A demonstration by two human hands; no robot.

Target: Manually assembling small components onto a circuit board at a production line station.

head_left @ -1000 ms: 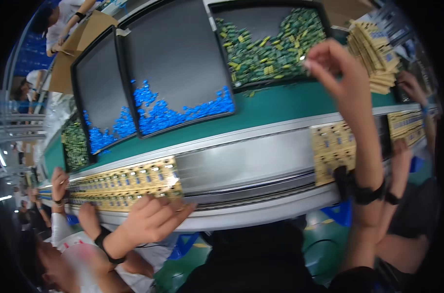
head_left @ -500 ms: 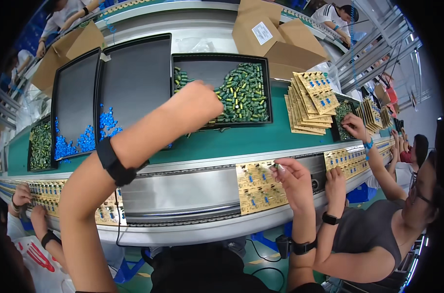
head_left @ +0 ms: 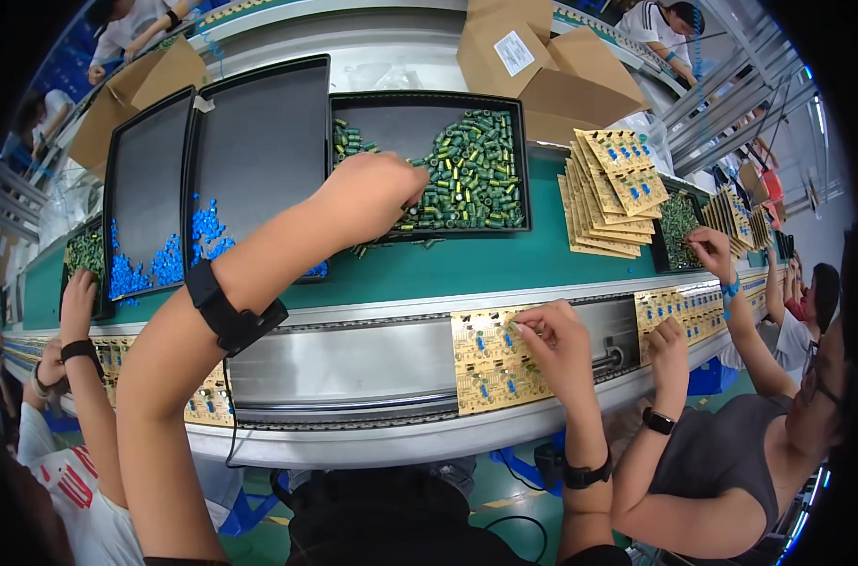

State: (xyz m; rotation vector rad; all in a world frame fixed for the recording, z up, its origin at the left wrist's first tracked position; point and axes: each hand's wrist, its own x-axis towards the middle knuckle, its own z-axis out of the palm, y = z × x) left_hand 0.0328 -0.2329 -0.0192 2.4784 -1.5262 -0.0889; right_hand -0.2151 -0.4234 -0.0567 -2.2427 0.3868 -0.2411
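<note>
My left hand [head_left: 377, 193] reaches across into a black tray [head_left: 429, 97] of green capacitors [head_left: 476, 174]. Its fingers curl down among the loose parts, and whatever lies between the fingertips is hidden. Over the far right part of a tan circuit board [head_left: 481, 363] is my right hand [head_left: 559, 344]. Thumb and forefinger pinch together at the board's surface on what looks like a small green capacitor. Small blue and dark components stand on the board, which rests on the conveyor's chain rails [head_left: 372, 422].
Two black trays [head_left: 259, 132] with blue components lean at the left. Stacked circuit boards [head_left: 608, 198] stand right of the capacitor tray, an open carton [head_left: 580, 104] behind. Co-workers' hands [head_left: 669, 354] work close on my right, and another's hand [head_left: 78, 297] on my left.
My right hand has lowered leftward onto the board. My left hand stays over the capacitor tray, its fingers shifting slightly. The left co-worker's hand has risen to a green parts bin.
</note>
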